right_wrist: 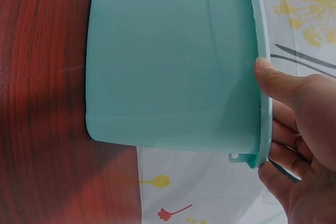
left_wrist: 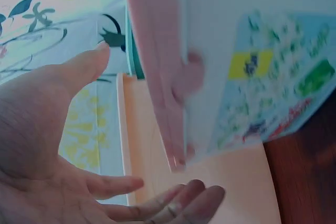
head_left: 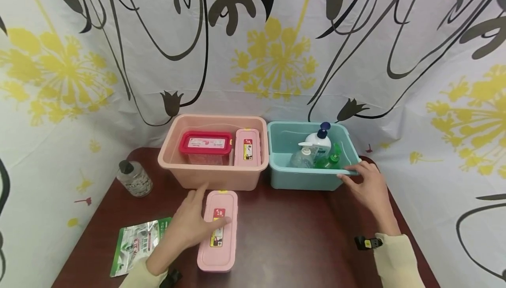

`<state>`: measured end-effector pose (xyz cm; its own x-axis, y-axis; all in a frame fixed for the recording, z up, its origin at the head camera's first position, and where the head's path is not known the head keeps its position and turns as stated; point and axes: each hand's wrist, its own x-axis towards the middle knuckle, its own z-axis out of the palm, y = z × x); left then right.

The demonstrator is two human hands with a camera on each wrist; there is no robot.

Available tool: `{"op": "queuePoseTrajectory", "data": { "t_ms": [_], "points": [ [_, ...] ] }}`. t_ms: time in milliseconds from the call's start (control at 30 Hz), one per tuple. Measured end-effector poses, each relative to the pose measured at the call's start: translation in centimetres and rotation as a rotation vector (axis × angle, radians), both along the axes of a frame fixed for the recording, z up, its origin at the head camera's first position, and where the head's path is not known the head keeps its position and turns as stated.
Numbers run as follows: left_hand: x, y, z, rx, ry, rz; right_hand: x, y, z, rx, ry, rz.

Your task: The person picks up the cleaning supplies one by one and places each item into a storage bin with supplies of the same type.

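Note:
Over the pink-lidded storage box on the table, my left hand is spread with thumb and fingers apart. The left wrist view shows a gap between that hand and the box's lid edge, plus the printed label on its clear side. My right hand pinches the front right rim of the teal bin, thumb outside and fingers over the edge, as the right wrist view also shows. Inside that bin stand a white pump bottle, a clear pump bottle and a green pump bottle.
Left of the teal bin stands a peach bin holding a red-lidded box and another pink-lidded box. A clear bottle with a dark cap and a green-and-white packet lie at the left. Patterned cloth surrounds the table.

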<state>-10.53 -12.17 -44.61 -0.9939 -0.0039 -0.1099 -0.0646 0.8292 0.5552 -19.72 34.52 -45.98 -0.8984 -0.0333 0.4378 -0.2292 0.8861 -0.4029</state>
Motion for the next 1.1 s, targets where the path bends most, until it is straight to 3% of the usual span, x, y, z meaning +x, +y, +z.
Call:
{"op": "queuePoseTrajectory", "data": {
  "t_ms": [367, 600, 833, 1100],
  "points": [
    [1.4, 2.6, -0.4, -0.140, -0.144, 0.036, 0.3, -0.2, -0.1, -0.008, 0.016, -0.010],
    [1.8, 3.5, -1.2, -0.157, -0.108, 0.057, 0.4, -0.3, 0.0, -0.009, 0.035, -0.008],
    [1.8, 3.8, -1.1, -0.155, -0.101, 0.061, 0.4, -0.4, 0.1, -0.017, 0.034, -0.012],
    [1.5, 3.3, -0.3, -0.193, -0.055, -0.009, 0.3, -0.2, 0.0, -0.024, 0.028, -0.021]
  ]
}}
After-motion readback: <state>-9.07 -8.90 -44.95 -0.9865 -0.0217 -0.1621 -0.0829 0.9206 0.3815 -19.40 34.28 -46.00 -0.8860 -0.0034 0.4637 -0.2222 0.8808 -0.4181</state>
